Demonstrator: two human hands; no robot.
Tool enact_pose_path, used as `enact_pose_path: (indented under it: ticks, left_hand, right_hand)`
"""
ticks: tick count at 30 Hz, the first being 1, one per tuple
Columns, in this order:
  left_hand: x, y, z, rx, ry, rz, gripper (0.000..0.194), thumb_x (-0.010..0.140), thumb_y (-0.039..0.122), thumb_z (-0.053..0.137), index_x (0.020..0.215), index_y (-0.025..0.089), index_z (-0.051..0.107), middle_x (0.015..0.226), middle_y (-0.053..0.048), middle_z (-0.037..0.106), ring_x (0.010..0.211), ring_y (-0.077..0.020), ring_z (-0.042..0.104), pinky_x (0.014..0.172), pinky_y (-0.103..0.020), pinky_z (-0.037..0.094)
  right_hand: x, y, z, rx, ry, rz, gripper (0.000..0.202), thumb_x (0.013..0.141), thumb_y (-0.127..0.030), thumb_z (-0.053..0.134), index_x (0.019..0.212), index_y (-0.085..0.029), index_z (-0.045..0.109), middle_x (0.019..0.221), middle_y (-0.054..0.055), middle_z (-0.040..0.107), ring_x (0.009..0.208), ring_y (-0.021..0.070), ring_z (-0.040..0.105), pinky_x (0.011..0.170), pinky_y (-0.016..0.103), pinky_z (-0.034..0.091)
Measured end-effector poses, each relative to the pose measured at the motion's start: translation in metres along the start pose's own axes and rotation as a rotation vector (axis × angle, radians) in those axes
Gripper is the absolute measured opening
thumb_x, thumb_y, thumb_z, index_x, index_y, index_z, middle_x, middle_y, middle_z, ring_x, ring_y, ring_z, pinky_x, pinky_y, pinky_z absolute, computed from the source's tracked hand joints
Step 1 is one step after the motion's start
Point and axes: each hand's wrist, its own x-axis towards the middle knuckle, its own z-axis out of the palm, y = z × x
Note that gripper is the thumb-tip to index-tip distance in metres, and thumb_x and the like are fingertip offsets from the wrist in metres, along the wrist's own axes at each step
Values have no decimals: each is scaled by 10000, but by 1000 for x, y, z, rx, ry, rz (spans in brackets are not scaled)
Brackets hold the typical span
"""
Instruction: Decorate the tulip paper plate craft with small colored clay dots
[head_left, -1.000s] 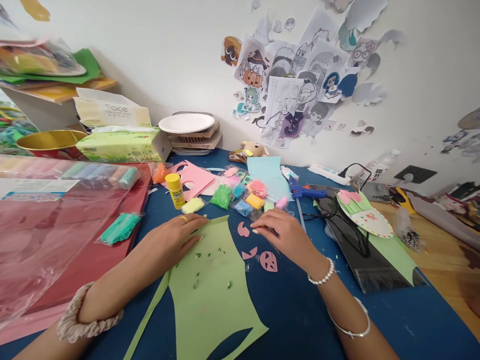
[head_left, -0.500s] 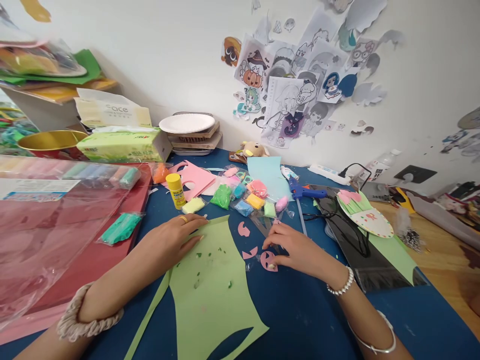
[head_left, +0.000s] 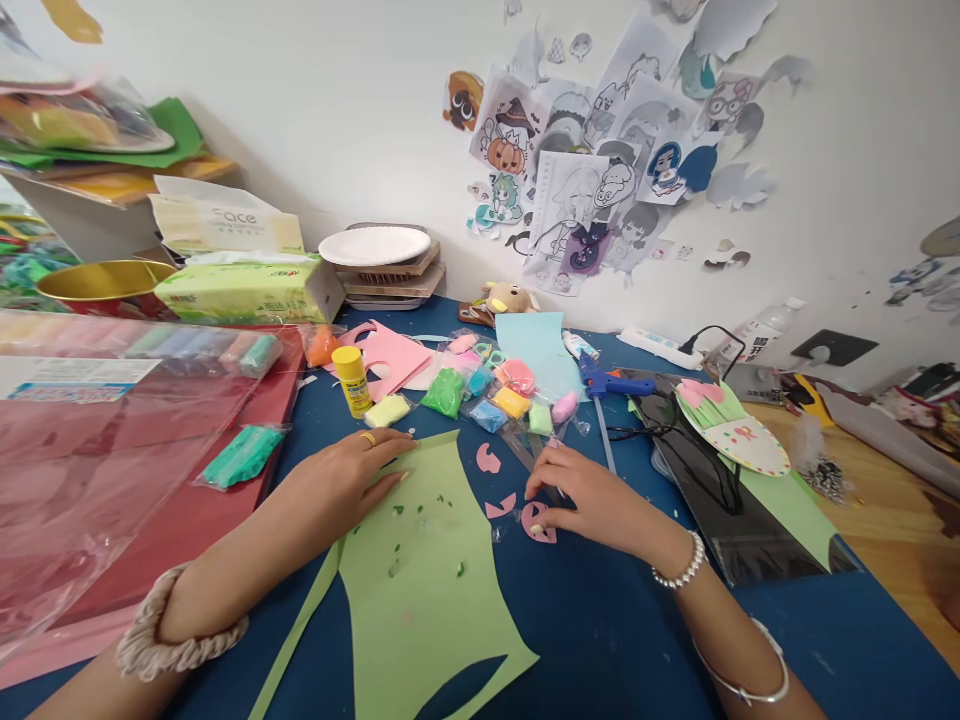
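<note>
My left hand (head_left: 352, 485) lies over the upper left edge of a cut light-green paper sheet (head_left: 427, 620), fingers stretched out. Dark green bits (head_left: 397, 550) are scattered on that sheet. To its right, my right hand (head_left: 596, 500) hovers low with fingers bent and spread from the thumb. The thumb tip is at a round pink paper piece with cutouts (head_left: 547, 537), which lies on the blue table (head_left: 600, 630). Two more pink scraps are beside it, a curved one (head_left: 488, 459) and a pointed one (head_left: 501, 507). Neither hand has anything gripped.
Small bags of coloured clay (head_left: 510, 402) sit behind the hands, near a yellow glue stick (head_left: 351, 383). A blue glue gun (head_left: 622, 385) with a black cord lies back right, by a decorated paper plate (head_left: 750, 445). A red folder (head_left: 172, 540) covers the left side.
</note>
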Motion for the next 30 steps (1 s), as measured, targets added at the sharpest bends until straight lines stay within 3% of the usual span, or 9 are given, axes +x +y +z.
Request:
enact_pose_path:
  ticks: [5,11,16,21,25,28,30]
  left_hand:
    - [0,-5,5,-25,6,13,433,865,419,327,1157,174,533,1139,-124,594,963,-285,601,769,-405,505]
    - [1,-4,5,-32,-8,9,432,869,409,320,1162,168,526,1141,-124,588,980,-289,590,781,-418,498]
    - [0,-5,7,-34,24,13,420,868,407,322,1156,181,527,1142,-112,589,952,-284,602,744,-402,508]
    - [0,-5,7,-31,46,25,418,868,399,316,1144,178,538,1120,-114,604,955,-281,603,753,-394,507]
    - [1,-5,6,-33,48,26,432,862,407,322,1140,167,548,1124,-120,606,974,-287,597,767,-394,505]
    - [0,-5,5,-38,43,17,432,863,407,322,1147,170,545,1138,-117,599,981,-283,594,776,-397,502]
    - [0,-5,5,-38,31,14,433,864,410,322,1154,175,541,1148,-116,593,987,-282,590,778,-398,502]
  right_hand:
    - [9,-9,4,30,1,-52,284,716,-330,661,959,-209,577,953,30,534,866,173,501,674,268,445]
    - [17,-12,13,-10,17,-79,36,786,-214,590,789,-181,579,858,27,547,803,152,504,646,248,413]
    - [22,-16,8,-7,35,-66,125,812,-163,544,687,-167,559,779,18,536,754,141,507,643,254,408]
    - [34,-37,8,89,128,-132,113,850,-228,499,778,-169,565,855,19,532,727,106,521,655,223,430]
    - [39,-48,8,158,164,-232,160,844,-206,506,985,-173,576,958,35,560,788,113,534,696,225,443]
    - [31,-40,1,99,182,-151,199,843,-197,503,1028,-181,575,981,42,564,893,146,523,770,270,433]
    - [19,-28,-6,51,95,-39,181,811,-227,551,983,-192,593,937,38,556,851,161,523,703,281,443]
